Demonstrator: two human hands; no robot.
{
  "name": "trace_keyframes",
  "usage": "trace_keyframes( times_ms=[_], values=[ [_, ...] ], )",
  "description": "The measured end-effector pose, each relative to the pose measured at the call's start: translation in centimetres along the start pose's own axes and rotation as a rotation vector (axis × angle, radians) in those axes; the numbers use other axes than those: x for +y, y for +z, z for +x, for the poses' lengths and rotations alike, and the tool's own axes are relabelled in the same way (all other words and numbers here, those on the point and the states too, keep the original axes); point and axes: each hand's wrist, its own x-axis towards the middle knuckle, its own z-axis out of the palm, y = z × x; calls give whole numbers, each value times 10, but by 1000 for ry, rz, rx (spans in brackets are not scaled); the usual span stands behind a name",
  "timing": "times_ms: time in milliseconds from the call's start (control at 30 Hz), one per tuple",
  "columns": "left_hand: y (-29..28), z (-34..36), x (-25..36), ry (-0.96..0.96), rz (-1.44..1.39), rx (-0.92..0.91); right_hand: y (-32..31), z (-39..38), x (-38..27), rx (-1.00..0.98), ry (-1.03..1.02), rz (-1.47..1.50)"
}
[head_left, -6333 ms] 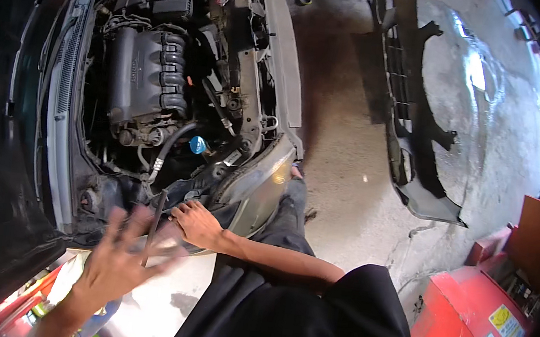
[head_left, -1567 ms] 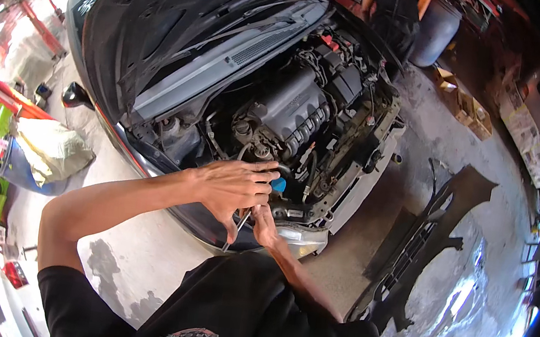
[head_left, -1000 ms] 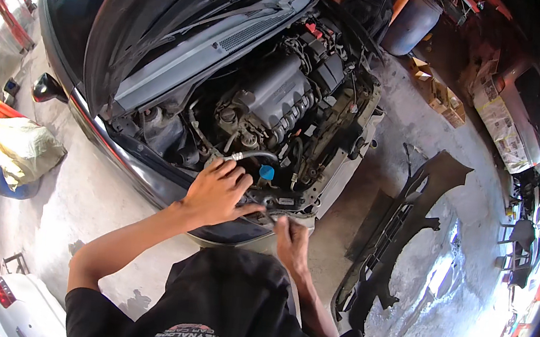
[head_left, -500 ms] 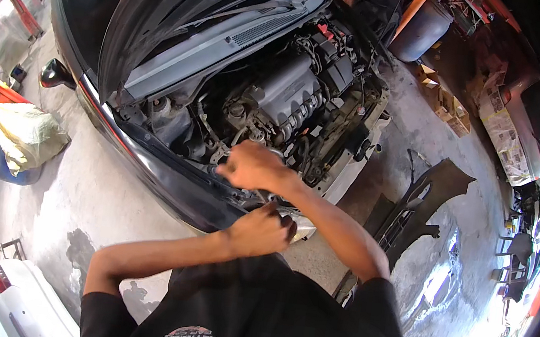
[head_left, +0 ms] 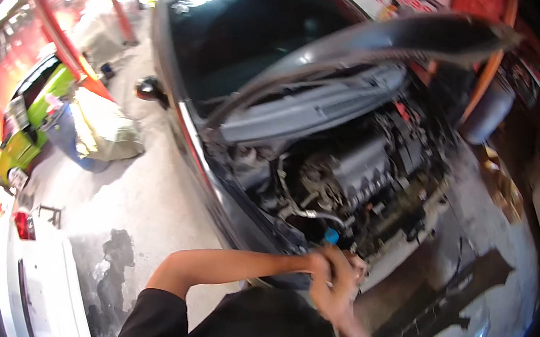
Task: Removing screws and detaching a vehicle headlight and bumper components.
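My left hand (head_left: 320, 265) and my right hand (head_left: 335, 294) meet in front of me, one overlapping the other, at the front corner of a dark car (head_left: 225, 203). Motion smears the fingers of both, and I cannot make out whether anything is between them. Just beyond them a round blue cap (head_left: 331, 235) shows at the edge of the engine bay. The engine's grey cover (head_left: 364, 161) lies farther in, among hoses and wiring. Above it the hood (head_left: 366, 42) stands raised.
A dark bumper-like panel (head_left: 472, 281) lies on the floor to the right. To the left are a blue drum with a pale sack (head_left: 110, 128) and a white car (head_left: 48, 276). A large grey-blue container (head_left: 491, 115) and a cardboard box (head_left: 501, 180) sit at the far right.
My view has swung left and up, so the car appears lower and farther right. My right hand has drawn back from over the engine bay to meet my left hand.
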Motion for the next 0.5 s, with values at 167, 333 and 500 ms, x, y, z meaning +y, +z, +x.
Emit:
trace_keyframes(
  times_ms=[167, 333, 500],
  values=[
    [-35, 38, 28, -976, -833, 238, 5, -96, 34, 26, 566, 252],
    [-35, 28, 30, -904, -1201, 894, 22, -97, 69, 69, 820, 379],
    [-46, -14, 29, -479, -1227, 1103, 23, -94, 96, 253, 878, 182]
  ],
)
